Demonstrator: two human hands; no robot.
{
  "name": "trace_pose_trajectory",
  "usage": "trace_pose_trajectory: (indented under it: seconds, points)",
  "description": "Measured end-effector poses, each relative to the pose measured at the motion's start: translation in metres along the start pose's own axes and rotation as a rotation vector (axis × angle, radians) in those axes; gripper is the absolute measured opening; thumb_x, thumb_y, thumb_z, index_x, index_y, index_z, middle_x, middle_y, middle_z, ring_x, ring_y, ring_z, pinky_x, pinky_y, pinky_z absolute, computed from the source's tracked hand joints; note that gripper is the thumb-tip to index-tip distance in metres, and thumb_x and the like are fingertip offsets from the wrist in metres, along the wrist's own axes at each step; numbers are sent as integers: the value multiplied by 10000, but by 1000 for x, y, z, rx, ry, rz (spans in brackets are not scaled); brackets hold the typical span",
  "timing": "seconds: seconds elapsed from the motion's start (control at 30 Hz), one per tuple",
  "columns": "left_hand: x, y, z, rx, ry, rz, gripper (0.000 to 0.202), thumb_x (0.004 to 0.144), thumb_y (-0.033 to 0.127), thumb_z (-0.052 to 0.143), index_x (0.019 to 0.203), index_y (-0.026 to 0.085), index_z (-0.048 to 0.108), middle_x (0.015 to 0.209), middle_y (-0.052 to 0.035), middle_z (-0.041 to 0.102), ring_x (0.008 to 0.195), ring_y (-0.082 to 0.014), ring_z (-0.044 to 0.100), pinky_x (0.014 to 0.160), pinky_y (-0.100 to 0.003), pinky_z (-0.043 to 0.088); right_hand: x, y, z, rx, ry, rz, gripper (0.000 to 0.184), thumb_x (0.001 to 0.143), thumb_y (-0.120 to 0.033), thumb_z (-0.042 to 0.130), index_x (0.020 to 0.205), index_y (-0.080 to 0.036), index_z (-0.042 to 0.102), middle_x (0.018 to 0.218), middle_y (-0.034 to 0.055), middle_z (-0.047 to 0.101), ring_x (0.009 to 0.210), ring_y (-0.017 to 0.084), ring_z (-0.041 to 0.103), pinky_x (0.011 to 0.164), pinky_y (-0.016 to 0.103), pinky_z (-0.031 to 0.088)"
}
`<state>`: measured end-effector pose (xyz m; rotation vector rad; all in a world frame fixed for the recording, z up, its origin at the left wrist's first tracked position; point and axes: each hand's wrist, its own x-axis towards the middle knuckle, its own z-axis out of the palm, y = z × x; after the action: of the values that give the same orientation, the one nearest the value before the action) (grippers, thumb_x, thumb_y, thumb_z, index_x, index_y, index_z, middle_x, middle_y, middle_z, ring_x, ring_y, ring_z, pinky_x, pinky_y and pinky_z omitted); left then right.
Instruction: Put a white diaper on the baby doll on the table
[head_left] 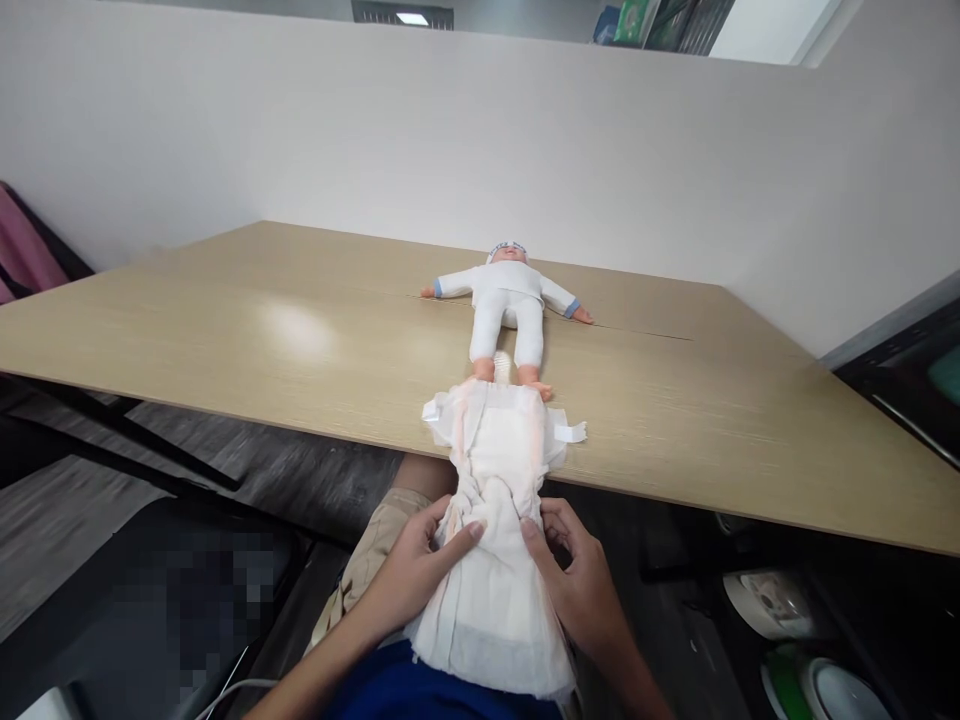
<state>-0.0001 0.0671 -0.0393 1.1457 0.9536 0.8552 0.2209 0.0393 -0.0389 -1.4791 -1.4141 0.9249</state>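
A white diaper [496,520] lies unfolded, its far end resting on the table's front edge and its near end hanging over my lap. My left hand [418,570] pinches the diaper's left side at the middle, thumb on top. My right hand [571,575] grips its right side, fingers curled on the fabric. A baby doll [510,305] in white clothes lies on its back on the wooden table [262,340], feet toward the diaper, arms spread. The doll's feet almost touch the diaper's far end.
A white partition wall stands behind the table. Dark floor and table legs show at the left below the tabletop. Round white and green objects [795,650] sit at the lower right. A white cable [232,690] runs near my left forearm.
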Motion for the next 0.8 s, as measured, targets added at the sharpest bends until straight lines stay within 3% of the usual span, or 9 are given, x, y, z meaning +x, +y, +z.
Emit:
trace_pose_trajectory:
  seconds: [0.17,0.23,0.33,0.43,0.6,0.7,0.8]
  points:
    - [-3,-3,-2,7,-6,-23,504,989,624,756,1247,192,754,1257,-82,802,1222,-328,718,1013,-376,585,0,-7,-7,-261,300,-239,308,1028,-476,697,1214,-232,668,1046,75,729,879,229,666,770,367,573]
    - [-3,-3,-2,31,-13,-17,497,1004,619,737,1269,198,741,1284,-81,794,1246,-326,711,1026,-375,582,6,-18,-9,-329,338,-339,264,1044,-422,682,1243,-250,651,1167,91,727,988,248,676,838,395,586]
    - [-2,-3,-2,113,-17,16,471,1036,597,700,1315,218,719,1352,-76,772,1274,-309,698,1053,-362,564,26,-41,-7,-409,261,-449,230,1078,-369,634,1285,-269,647,1266,92,726,1170,276,675,1002,452,586]
    - [1,4,-8,307,-48,71,410,1069,583,647,1279,237,713,1326,-63,775,1229,-289,704,1037,-351,546,59,-55,3,-530,103,-522,366,1098,-393,590,1435,-255,628,1465,118,682,1421,310,589,1216,526,497]
    - [14,48,-41,813,-204,188,322,1076,551,633,1072,243,727,990,-26,788,911,-242,717,836,-326,513,111,-43,16,-762,-115,-438,661,1098,-528,565,1658,-183,505,1746,156,460,1663,344,354,1360,584,338]
    - [43,88,-65,936,-35,367,319,1124,516,546,1053,252,710,942,-16,771,839,-217,693,793,-323,497,121,-33,16,-801,-156,-421,695,1119,-562,509,1701,-186,456,1794,139,384,1692,313,307,1383,571,301]
    - [101,119,-81,1103,127,652,227,1117,427,561,1135,235,680,1077,-48,779,926,-238,688,889,-367,521,120,-31,13,-810,-156,-432,700,1119,-566,507,1712,-198,443,1804,129,364,1695,306,302,1387,574,295]
